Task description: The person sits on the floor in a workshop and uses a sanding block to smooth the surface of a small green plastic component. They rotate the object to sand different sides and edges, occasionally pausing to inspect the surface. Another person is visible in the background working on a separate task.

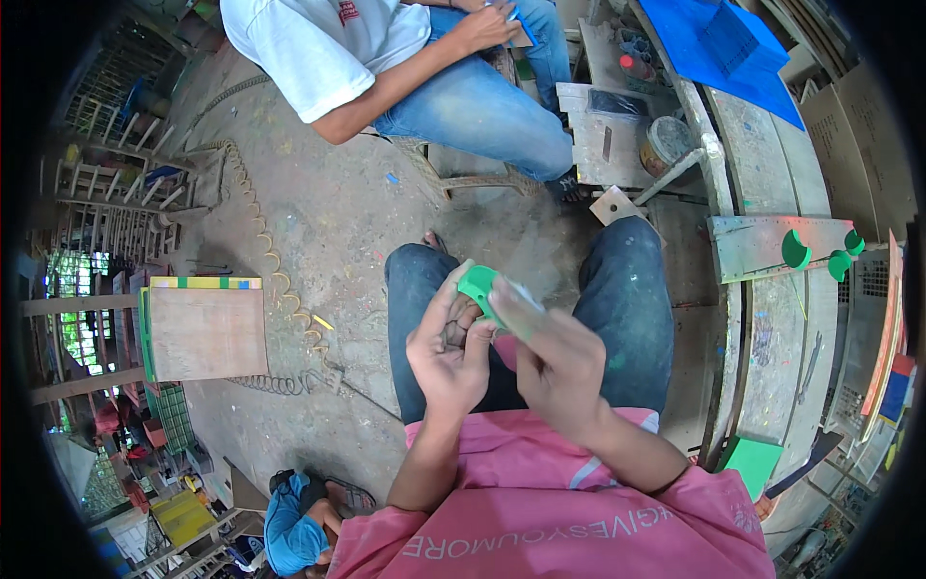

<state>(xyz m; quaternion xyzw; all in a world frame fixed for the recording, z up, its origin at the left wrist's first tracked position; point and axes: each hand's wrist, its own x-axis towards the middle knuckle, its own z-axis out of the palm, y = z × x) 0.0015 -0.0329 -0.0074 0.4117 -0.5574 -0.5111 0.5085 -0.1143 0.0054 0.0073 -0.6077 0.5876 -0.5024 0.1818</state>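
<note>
One small green pc. (475, 280) w/ a rounded edge is held up over the lap, b/w the knees, in the L hand (449, 367): grip partly closed, pc. pinched b/w thumb & fingertips, palm up. The R hand (559, 362) is placed at the pc.'s R side, blurred; a whitish patch is seen at its fingertips, but what that is, & how tight that grip is, can't be told. To the R, a long paint-specked counter (772, 338) is seen; a plank (738, 241) is laid across it, w/ 3 green rounds (796, 251) near its R end. A blue sheet (675, 29) is spread at the counter's far end, a green block (754, 461) set at the near end. On the stained floor (323, 183), a yellowish coiled hose (256, 222) is strung out, near a brown panel (207, 333). Opposite, a co-worker in white (299, 48) is seated.
</note>
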